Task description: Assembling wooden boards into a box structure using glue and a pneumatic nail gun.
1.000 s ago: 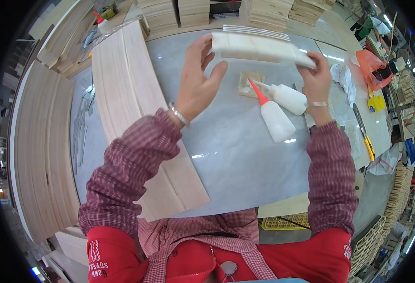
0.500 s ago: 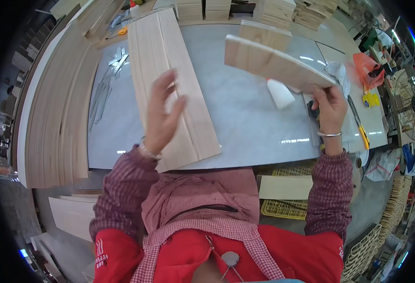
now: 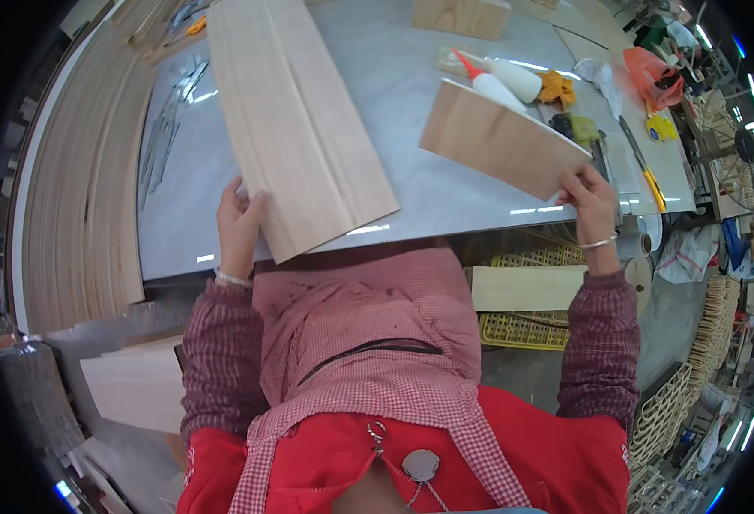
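Observation:
A long, pale wooden board with a lengthwise groove or seam lies on the table, slanting away from me. My left hand is at its near left edge, fingers curled and thumb against the board. In my right hand, a shorter rectangular wooden board is pinched by its right end. It is tilted up over the table, with a white strip along its upper edge. Behind it, partly hidden, lies a white squeeze bottle with a red nozzle.
A stack of long boards runs along the left. Thin metal strips lie beside it. To the right are a yellow-handled cutter, an orange plastic bag and a yellow tape dispenser. Yellow crates sit below the table edge.
My left hand has come down from above the long board to its near left edge. The shorter board in my right hand has tilted, showing more of its broad face. The whole view has shifted.

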A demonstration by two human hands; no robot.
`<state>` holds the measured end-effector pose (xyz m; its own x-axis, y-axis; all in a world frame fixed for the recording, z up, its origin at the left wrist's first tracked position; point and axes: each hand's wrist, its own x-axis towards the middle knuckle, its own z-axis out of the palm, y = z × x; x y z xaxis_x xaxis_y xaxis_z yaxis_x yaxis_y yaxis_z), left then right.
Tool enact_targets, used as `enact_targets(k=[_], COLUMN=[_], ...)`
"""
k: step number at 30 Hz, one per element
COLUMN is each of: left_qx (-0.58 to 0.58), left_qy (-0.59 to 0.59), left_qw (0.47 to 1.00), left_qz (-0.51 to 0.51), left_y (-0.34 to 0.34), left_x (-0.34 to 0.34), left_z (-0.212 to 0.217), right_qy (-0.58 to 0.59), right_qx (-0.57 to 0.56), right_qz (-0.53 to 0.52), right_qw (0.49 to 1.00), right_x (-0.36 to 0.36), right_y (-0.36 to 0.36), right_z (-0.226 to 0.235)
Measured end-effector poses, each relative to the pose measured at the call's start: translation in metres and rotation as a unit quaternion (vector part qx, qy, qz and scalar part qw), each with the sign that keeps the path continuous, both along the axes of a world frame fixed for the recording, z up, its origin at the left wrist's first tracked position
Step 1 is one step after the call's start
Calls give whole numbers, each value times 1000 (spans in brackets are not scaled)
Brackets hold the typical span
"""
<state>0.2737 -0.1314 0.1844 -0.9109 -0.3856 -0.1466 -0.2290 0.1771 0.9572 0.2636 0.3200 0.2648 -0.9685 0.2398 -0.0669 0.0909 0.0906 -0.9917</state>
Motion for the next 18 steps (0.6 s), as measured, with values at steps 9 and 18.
enact_targets(k=[9, 18], left_qx=[194, 231], left_qy=[8, 64], left_qw=[981, 971], left_qz=[18, -1], left_y=[-30, -33], left_x=[-20, -22], left_z=[38, 70], right_qy=[-37, -41], right_qx=[37, 22], right_qz=[53, 226], right_qw=[997, 973], right_x=[41, -7], right_y=[31, -77], right_z=[-30, -55])
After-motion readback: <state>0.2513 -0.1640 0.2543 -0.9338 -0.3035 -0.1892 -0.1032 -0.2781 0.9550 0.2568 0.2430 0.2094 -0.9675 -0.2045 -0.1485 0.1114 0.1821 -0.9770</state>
